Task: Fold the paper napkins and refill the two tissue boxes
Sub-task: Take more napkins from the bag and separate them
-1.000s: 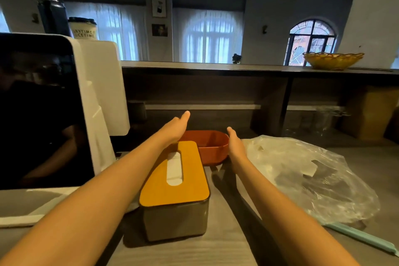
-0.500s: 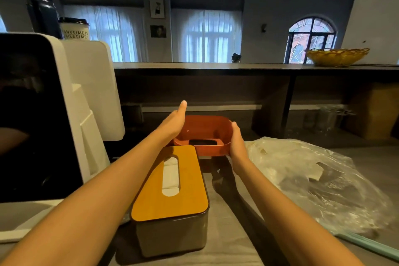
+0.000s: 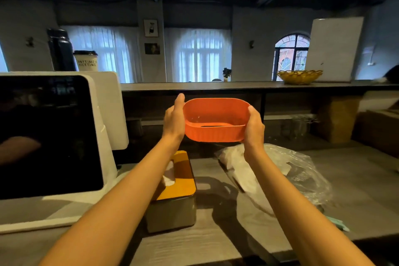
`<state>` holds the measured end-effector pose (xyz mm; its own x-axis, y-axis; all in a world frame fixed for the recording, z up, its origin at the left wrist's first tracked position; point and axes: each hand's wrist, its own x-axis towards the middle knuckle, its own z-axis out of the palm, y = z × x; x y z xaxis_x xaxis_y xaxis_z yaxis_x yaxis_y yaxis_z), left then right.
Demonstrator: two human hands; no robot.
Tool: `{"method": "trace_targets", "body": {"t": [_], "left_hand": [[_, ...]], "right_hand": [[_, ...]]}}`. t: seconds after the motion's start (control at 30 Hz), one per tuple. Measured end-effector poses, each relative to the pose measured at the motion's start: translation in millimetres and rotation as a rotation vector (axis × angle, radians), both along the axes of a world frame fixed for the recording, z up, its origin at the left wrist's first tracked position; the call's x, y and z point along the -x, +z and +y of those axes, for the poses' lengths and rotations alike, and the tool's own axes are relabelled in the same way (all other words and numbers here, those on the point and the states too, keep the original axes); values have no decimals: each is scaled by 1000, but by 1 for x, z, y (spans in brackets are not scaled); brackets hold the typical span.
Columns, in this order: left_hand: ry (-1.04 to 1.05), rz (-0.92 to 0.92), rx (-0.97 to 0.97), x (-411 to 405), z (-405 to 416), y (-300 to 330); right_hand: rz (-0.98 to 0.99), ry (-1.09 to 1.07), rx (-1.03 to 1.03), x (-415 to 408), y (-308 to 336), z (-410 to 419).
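The fingers of the left hand (image 3: 173, 119) were wrapped behind the left end of an orange oval ribbed plastic tissue box (image 3: 216, 122), with the thumb laid upright against its rim. The fingers of the right hand (image 3: 254, 127) were curled round the right end, thumb on the rim. The box was held in the air at 12 o'clock, above the grey wood-grain counter (image 3: 194, 242), its open side tilted toward the camera, a slot visible in its inner face. A grey rectangular tissue box with a yellow slotted lid (image 3: 177, 194) stood on the counter at 7 o'clock of the held box. A crumpled clear plastic bag (image 3: 280, 177) lay at 4 o'clock. A white-framed dark screen (image 3: 47, 134) stood at 9 o'clock.
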<state>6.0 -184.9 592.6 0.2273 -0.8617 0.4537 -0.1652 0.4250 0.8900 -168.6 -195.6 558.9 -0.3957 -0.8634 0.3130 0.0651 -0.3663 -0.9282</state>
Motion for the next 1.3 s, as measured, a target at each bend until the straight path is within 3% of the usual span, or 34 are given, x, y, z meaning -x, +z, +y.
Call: {"method": "trace_targets", "body": {"t": [0.17, 0.37, 0.6, 1.03, 1.3], "left_hand": [[-81, 154, -60, 22, 56, -42], [-182, 130, -145, 42, 123, -102], [-106, 140, -170, 35, 169, -155], [185, 94, -164, -8, 198, -191], [66, 115, -217, -37, 163, -187]], "right_hand": [[-2, -25, -33, 25, -10, 60], [-39, -35, -186, 54, -61, 117], [-35, -33, -278, 50, -117, 137], [161, 45, -339, -20, -157, 150], [207, 50, -403, -42, -152, 135]]}}
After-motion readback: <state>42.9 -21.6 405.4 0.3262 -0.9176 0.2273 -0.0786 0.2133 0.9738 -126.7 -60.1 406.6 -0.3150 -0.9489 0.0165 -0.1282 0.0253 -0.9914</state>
